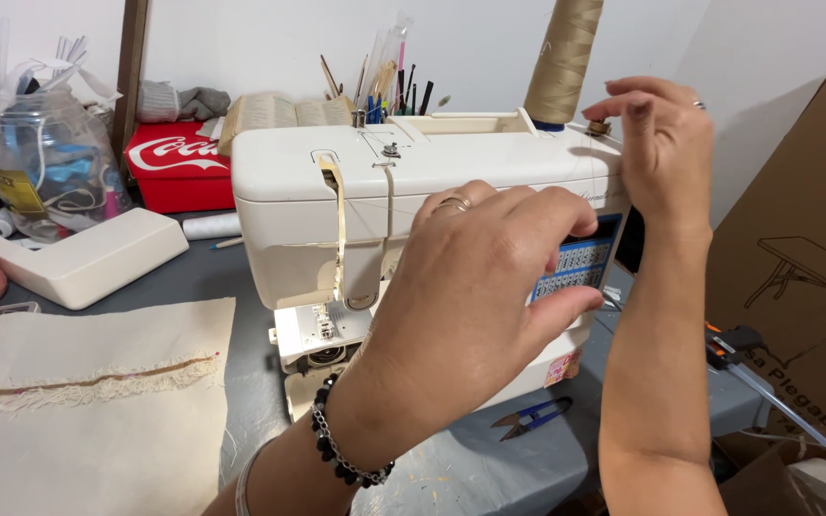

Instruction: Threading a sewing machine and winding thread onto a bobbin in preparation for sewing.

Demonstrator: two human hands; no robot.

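Left hand (475, 287): fingers spread, pressed on front of cream sewing machine (336, 182), holding nothing | right hand (657, 143): fingertips pinched at bobbin winder (597, 126) beside tan thread cone (564, 57) | advice: steady machine, seat bobbin squarely | counter (518, 459): blue thread snips (532, 418).

A clear plastic jar (45, 158) stuffed with pens and oddments stood at the far left edge of the grey table (241, 373), with a red tin (176, 164) beside it and a cream plastic cover piece (88, 256) lying just in front. A cream cloth with a lace strip (83, 401) lay flat at the near left corner. Small blue thread snips (532, 418) lay toward the near edge, and a brown cardboard box (800, 258) leaned at the right edge.
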